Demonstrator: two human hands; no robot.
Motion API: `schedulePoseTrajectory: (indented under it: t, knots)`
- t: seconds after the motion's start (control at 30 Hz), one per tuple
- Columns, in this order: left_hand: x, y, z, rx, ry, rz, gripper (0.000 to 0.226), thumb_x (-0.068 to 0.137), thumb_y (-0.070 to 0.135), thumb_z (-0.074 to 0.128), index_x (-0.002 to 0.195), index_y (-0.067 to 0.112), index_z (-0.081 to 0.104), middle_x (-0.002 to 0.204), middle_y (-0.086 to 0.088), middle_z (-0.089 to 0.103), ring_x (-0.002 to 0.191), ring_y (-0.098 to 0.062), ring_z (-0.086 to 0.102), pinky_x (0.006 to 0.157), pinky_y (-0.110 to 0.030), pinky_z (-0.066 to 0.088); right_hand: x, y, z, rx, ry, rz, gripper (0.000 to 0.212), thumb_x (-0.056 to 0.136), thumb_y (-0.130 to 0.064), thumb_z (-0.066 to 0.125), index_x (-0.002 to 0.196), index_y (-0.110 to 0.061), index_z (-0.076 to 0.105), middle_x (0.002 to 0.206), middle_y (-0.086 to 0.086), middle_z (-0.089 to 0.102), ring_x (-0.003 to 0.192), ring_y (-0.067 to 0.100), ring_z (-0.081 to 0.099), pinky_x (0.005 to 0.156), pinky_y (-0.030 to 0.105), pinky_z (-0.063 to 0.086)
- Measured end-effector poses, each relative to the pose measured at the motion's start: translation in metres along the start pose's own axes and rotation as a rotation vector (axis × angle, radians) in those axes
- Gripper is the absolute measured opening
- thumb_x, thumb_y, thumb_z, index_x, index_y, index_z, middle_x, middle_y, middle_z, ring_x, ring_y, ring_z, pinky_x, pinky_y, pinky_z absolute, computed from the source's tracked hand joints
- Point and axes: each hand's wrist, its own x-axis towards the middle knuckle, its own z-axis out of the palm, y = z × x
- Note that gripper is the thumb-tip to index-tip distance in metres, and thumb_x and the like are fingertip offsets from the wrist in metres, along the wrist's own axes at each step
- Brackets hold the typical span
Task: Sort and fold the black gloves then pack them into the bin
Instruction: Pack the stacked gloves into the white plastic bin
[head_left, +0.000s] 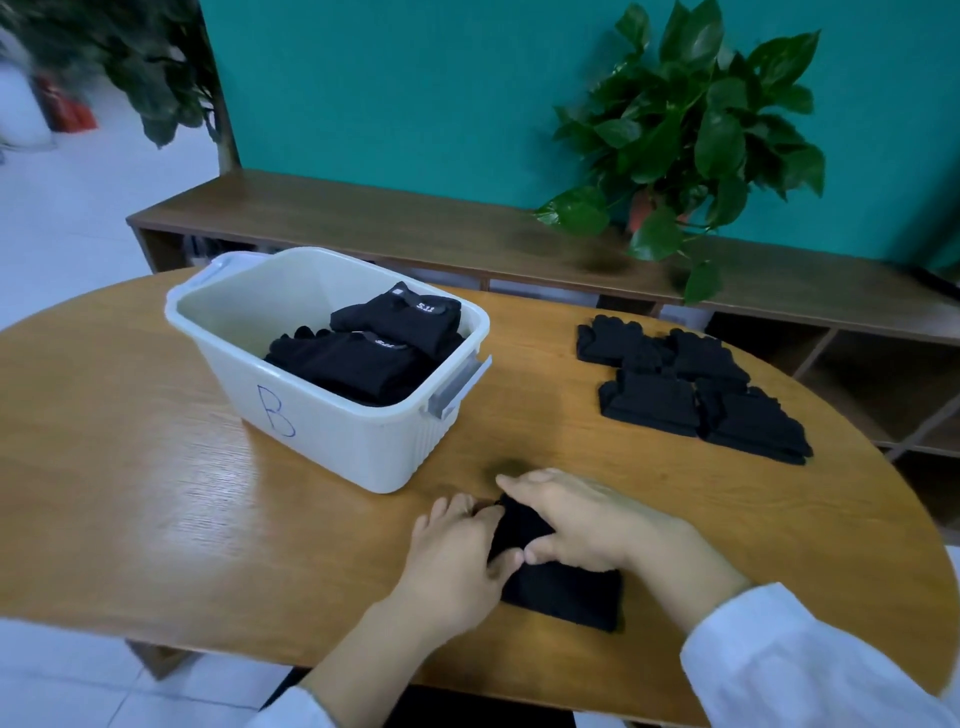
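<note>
I see the black glove (563, 590) lying flat on the wooden table (156, 499) at lower centre of the frame, its long axis running from upper left to lower right, the squared end toward lower right; which end is cuff I cannot tell. My left hand (457, 551) rests at its left edge, fingers loosely spread, thumb touching the fabric. My right hand (582, 525) lies across the upper part, fingers together and fairly straight, pressing down, thumb tucked against the cloth. The white bin (332, 441), marked B, stands left of centre holding folded gloves (363, 358). A pile of more gloves (696, 395) lies at right, well apart. Behind are a low wooden shelf (363, 218), a green plant (691, 135) and a teal wall (389, 88).
</note>
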Motion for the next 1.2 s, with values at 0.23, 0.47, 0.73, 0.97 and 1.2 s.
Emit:
schedulePoseTrajectory:
  t: [0.23, 0.47, 0.73, 0.97, 1.2]
  knots:
    - [-0.001, 0.004, 0.003, -0.114, 0.042, -0.018, 0.047, 0.1, 0.042, 0.046, 0.145, 0.028, 0.039, 0.133, 0.007, 0.048, 0.125, -0.014, 0.038, 0.099, -0.031, 0.028, 0.007, 0.003, 0.001, 0.009, -0.032, 0.009, 0.067, 0.093, -0.028, 0.064, 0.151, -0.022, 0.031, 0.138, -0.001, 0.037, 0.119, 0.017, 0.04, 0.095, 0.031, 0.04]
    - [-0.006, 0.005, 0.013, -0.223, 0.131, -0.033, 0.045, 0.1, 0.039, 0.048, 0.144, 0.031, 0.039, 0.13, 0.013, 0.049, 0.125, -0.008, 0.04, 0.103, -0.029, 0.028, 0.008, 0.004, 0.003, 0.044, -0.008, 0.01, 0.048, 0.09, -0.029, 0.067, 0.135, -0.024, 0.049, 0.117, -0.001, 0.046, 0.1, 0.019, 0.049, 0.08, 0.032, 0.044]
    - [-0.009, 0.004, 0.017, -0.314, 0.193, -0.034, 0.045, 0.098, 0.041, 0.054, 0.14, 0.03, 0.043, 0.129, 0.015, 0.052, 0.122, -0.004, 0.044, 0.102, -0.025, 0.029, 0.011, 0.01, 0.001, 0.183, -0.013, 0.049, 0.038, 0.083, -0.03, 0.075, 0.118, -0.029, 0.06, 0.092, -0.004, 0.053, 0.084, 0.018, 0.055, 0.064, 0.03, 0.045]
    - [-0.014, 0.004, 0.011, -0.419, 0.207, -0.04, 0.039, 0.091, 0.041, 0.065, 0.127, 0.031, 0.053, 0.117, 0.018, 0.058, 0.113, 0.0, 0.051, 0.101, -0.026, 0.032, 0.012, 0.014, -0.006, 0.29, -0.083, 0.027, 0.026, 0.079, -0.029, 0.078, 0.1, -0.031, 0.062, 0.094, 0.002, 0.06, 0.088, 0.022, 0.06, 0.076, 0.04, 0.052]
    - [-0.019, 0.013, -0.01, -0.49, 0.217, 0.001, 0.047, 0.088, 0.042, 0.069, 0.13, 0.031, 0.051, 0.114, 0.021, 0.054, 0.111, 0.001, 0.051, 0.106, -0.034, 0.036, -0.008, 0.017, -0.027, 0.427, -0.072, -0.016, 0.021, 0.078, -0.02, 0.079, 0.096, -0.024, 0.069, 0.094, 0.002, 0.07, 0.088, 0.02, 0.067, 0.077, 0.041, 0.057]
